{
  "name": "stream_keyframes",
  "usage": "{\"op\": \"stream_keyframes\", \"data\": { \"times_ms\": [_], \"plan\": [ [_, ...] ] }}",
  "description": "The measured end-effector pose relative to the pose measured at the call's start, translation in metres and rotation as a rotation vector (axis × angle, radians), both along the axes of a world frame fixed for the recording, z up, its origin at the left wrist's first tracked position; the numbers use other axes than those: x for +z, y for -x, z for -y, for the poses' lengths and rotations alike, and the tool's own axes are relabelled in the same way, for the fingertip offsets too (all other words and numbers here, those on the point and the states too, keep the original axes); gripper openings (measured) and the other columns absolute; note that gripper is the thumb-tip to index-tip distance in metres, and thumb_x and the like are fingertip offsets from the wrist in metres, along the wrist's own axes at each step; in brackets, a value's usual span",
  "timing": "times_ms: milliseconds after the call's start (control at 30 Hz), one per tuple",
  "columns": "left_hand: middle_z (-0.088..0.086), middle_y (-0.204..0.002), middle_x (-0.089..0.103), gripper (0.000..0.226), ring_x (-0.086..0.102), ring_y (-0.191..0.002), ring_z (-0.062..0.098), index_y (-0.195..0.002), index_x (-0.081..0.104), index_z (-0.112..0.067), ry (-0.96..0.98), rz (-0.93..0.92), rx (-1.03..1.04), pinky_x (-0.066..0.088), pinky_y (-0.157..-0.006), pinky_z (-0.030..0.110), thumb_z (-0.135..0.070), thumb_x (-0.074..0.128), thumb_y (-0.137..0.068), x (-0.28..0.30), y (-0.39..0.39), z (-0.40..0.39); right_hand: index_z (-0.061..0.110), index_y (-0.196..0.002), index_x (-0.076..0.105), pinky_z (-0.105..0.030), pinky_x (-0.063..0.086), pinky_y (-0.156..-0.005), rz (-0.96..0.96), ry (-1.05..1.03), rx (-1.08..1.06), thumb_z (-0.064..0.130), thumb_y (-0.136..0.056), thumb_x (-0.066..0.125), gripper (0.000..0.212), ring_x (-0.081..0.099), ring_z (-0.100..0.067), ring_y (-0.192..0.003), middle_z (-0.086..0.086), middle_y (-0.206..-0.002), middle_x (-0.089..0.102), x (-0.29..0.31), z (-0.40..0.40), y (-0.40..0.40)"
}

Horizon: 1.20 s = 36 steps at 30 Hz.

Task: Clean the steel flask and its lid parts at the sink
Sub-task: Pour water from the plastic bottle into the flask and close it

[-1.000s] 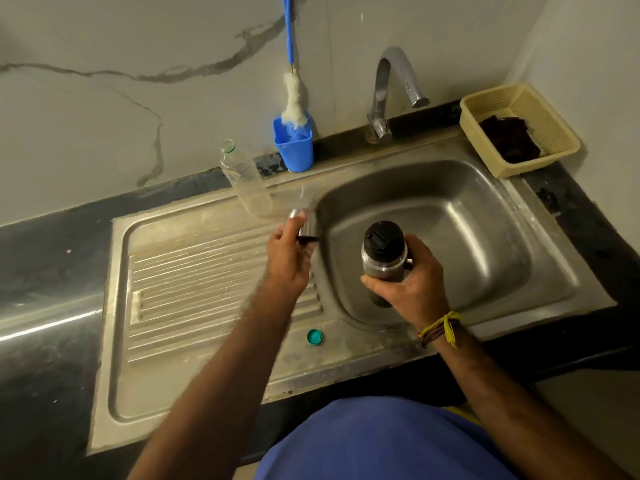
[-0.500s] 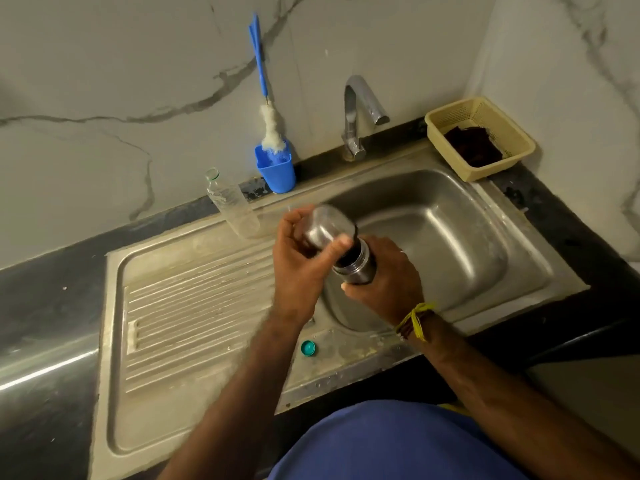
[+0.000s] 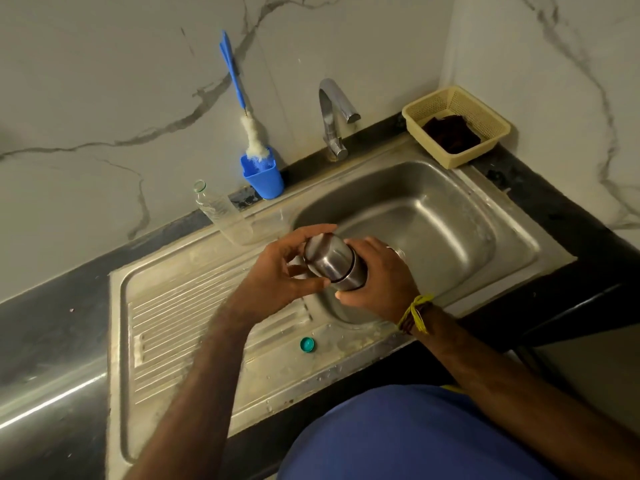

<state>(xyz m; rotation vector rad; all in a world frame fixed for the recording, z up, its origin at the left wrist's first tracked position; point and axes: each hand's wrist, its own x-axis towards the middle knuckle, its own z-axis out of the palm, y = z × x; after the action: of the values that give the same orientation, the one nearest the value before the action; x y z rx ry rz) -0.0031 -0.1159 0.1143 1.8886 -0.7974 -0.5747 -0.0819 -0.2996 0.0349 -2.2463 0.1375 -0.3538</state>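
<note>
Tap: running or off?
Off. No stream falls from the tap spout, and the sink basin below shows no flowing water.

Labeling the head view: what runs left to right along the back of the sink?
clear plastic bottle → blue brush holder → tap → yellow basket

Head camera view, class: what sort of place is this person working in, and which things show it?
Probably a home kitchen wash-up corner: a steel sink with a ribbed drainboard, a tap on a marble-look wall, and a bottle brush.
</note>
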Motion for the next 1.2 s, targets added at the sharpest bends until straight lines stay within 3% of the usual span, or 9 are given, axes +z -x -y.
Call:
{"op": "stream_keyframes", "data": {
  "times_ms": [167,333,433,533,667,733,867,1033,1200],
  "plan": [
    [-0.013,-0.123,0.057,0.088,0.060,-0.106,0.005,-0.136,0.054,-0.028,-0.351,0.288,0.186,0.051,-0.084,0.019,-0.070,0.075,-0.061,0.011,0.014,0.015,0.025,-0.115,0.061,-0.033,0.054,-0.074,0.005,0.035,-0.007,0.039,-0.055,0.079,0.064,0.061,-0.017,-0.087,0.004,-0.100,0.061,0.002,-0.002,0.004],
    [-0.021,-0.119,0.062,0.059,0.061,-0.110,0.000,-0.123,0.061,-0.035,-0.292,0.362,-0.052,0.050,-0.090,0.016,-0.025,0.091,-0.074,0.027,0.015,0.011,0.028,-0.121,0.057,-0.037,0.056,-0.074,-0.030,0.074,0.040,0.042,-0.058,0.079,0.069,0.060,-0.017,-0.090,0.006,-0.102,0.058,-0.001,-0.004,0.007],
    [-0.017,-0.136,0.058,0.079,0.057,-0.122,0.004,-0.141,0.055,-0.031,-0.308,0.226,-0.015,0.049,-0.102,0.027,-0.055,0.083,-0.071,0.030,0.019,0.011,0.026,-0.122,0.057,-0.037,0.056,-0.075,-0.021,0.086,0.061,0.042,-0.059,0.079,0.069,0.060,-0.017,-0.091,0.005,-0.103,0.059,-0.001,-0.004,0.009],
    [-0.006,-0.113,0.066,0.073,0.064,-0.100,0.014,-0.126,0.064,-0.024,-0.563,0.369,0.200,0.055,-0.088,0.035,-0.074,0.063,-0.072,0.029,0.023,0.019,0.024,-0.124,0.056,-0.033,0.055,-0.079,-0.022,0.071,0.076,0.041,-0.059,0.084,0.073,0.060,-0.017,-0.095,0.004,-0.107,0.060,0.001,-0.004,0.008],
    [-0.016,-0.117,0.071,0.040,0.064,-0.110,0.002,-0.115,0.071,-0.032,-0.293,0.266,-0.047,0.054,-0.097,0.029,-0.016,0.085,-0.081,0.039,0.028,0.016,0.028,-0.123,0.055,-0.038,0.056,-0.074,-0.045,0.142,0.096,0.041,-0.058,0.080,0.070,0.061,-0.020,-0.091,0.004,-0.105,0.057,-0.004,-0.006,0.012],
    [-0.015,-0.135,0.061,0.058,0.054,-0.121,-0.002,-0.132,0.063,-0.030,-0.286,0.247,0.011,0.047,-0.102,0.024,-0.025,0.087,-0.080,0.040,0.033,0.017,0.028,-0.125,0.054,-0.035,0.056,-0.074,-0.039,0.142,0.095,0.041,-0.059,0.081,0.073,0.060,-0.018,-0.092,0.005,-0.106,0.057,-0.005,-0.005,0.014],
    [-0.008,-0.112,0.061,0.054,0.054,-0.095,0.009,-0.123,0.064,-0.018,-0.605,0.361,0.268,0.042,-0.074,0.022,-0.054,0.073,-0.083,0.037,0.036,0.022,0.028,-0.128,0.052,-0.031,0.055,-0.081,-0.042,0.122,0.084,0.043,-0.060,0.083,0.077,0.059,-0.016,-0.098,0.006,-0.111,0.057,-0.002,-0.004,0.011],
    [-0.008,-0.117,0.067,0.043,0.058,-0.105,0.007,-0.116,0.071,-0.022,-0.439,0.485,-0.012,0.050,-0.095,0.032,-0.010,0.085,-0.077,0.043,0.042,0.017,0.029,-0.125,0.054,-0.035,0.056,-0.075,-0.028,0.150,0.084,0.041,-0.059,0.080,0.072,0.060,-0.017,-0.093,0.006,-0.107,0.058,-0.006,-0.002,0.013],
    [-0.010,-0.127,0.056,0.087,0.053,-0.109,0.006,-0.135,0.051,-0.026,-0.587,0.293,0.167,0.045,-0.089,0.024,-0.068,0.076,-0.063,0.029,0.043,0.014,0.027,-0.125,0.054,-0.035,0.056,-0.075,-0.007,0.131,0.072,0.043,-0.060,0.076,0.071,0.059,-0.017,-0.093,0.005,-0.104,0.058,-0.003,-0.005,0.013]
  ]
}}
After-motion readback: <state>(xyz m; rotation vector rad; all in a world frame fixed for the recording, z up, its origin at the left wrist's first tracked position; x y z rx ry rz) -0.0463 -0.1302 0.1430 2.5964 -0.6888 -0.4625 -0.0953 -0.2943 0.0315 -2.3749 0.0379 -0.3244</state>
